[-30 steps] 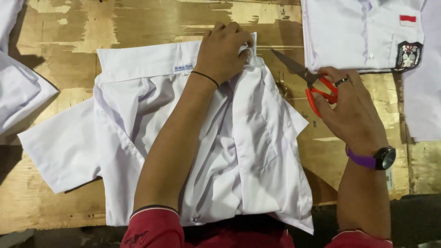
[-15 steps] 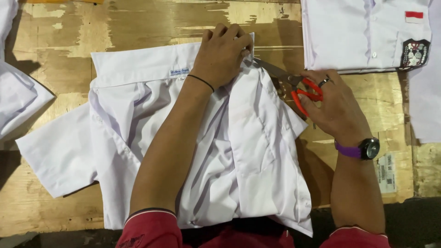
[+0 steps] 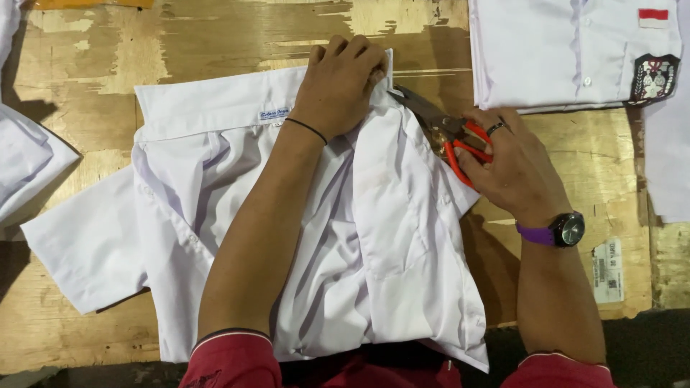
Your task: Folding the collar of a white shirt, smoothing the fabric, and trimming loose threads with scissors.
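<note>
Shirt: we have the white short-sleeved shirt (image 3: pixel 215 215) spread on the wooden tabletop (image 3: pixel 86 79), collar toward the far edge, one sleeve stretched out to our left, hem hanging over the near edge by our lap.
Left hand: our left hand (image 3: pixel 341 86) is curled and pressed down on the collar end of the shirt, fingers bunching the cloth there.
Right hand: our right hand (image 3: pixel 503 162) is closed through the handles of the scissors (image 3: pixel 445 129), a ring on one finger and a purple-strapped watch (image 3: pixel 560 230) on the wrist.
Scissors: dark metal blades, orange-red handles; the tips reach right up to the shirt's edge just beside our left fingers, and we cannot tell whether they touch the cloth.
Edges: the shirt's right side ends in a folded flap under the scissors; the board's near edge drops to dark floor.
Open room: bare wood shows above the collar and below the left sleeve; on the right it narrows between our shirt and the folded shirt (image 3: pixel 575 50).
Neighbours: that folded shirt carries a dark crest patch and a small red-and-white patch; more white cloth (image 3: pixel 29 165) lies at far left.
Textures: the cloth is thin, smooth and creased; the tabletop is worn plywood, scuffed and patchy, with a small paper label (image 3: pixel 608 271) stuck near its right corner.
</note>
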